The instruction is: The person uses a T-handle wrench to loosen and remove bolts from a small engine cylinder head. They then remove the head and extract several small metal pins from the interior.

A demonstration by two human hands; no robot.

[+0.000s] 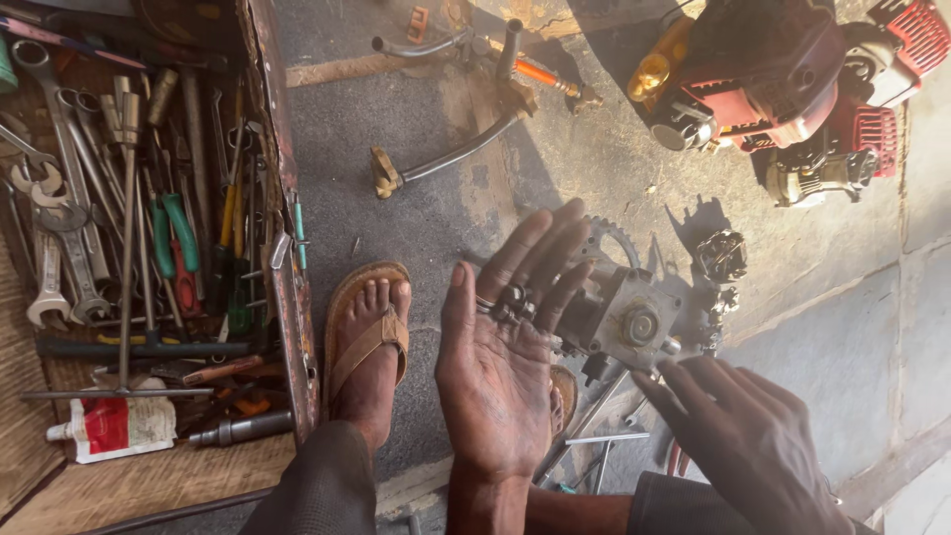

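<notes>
Our left hand (500, 357) is held palm up and spread wide, fingers loose, with a few small dark metal parts (512, 300), rings or nuts by the look of them, resting at the base of the fingers; nothing is clamped, they simply lie there. Our right hand (753, 436) hangs low to the right, back toward us, fingers stretched out and grasping nothing, its fingertips near the grey metal engine block (624, 319) that sits on the concrete floor (416, 129) just beyond the left hand. A toothed sprocket (616, 236) shows behind the block, and another small dark part (722, 255) lies to its right. Our sandalled foot (369, 337) rests beside a rusty tool box (287, 297) packed with spanners (59, 218) and screwdrivers (173, 238). A red engine (783, 79) lies at the upper right, well apart, and bent pipes (466, 149) lie at the top
</notes>
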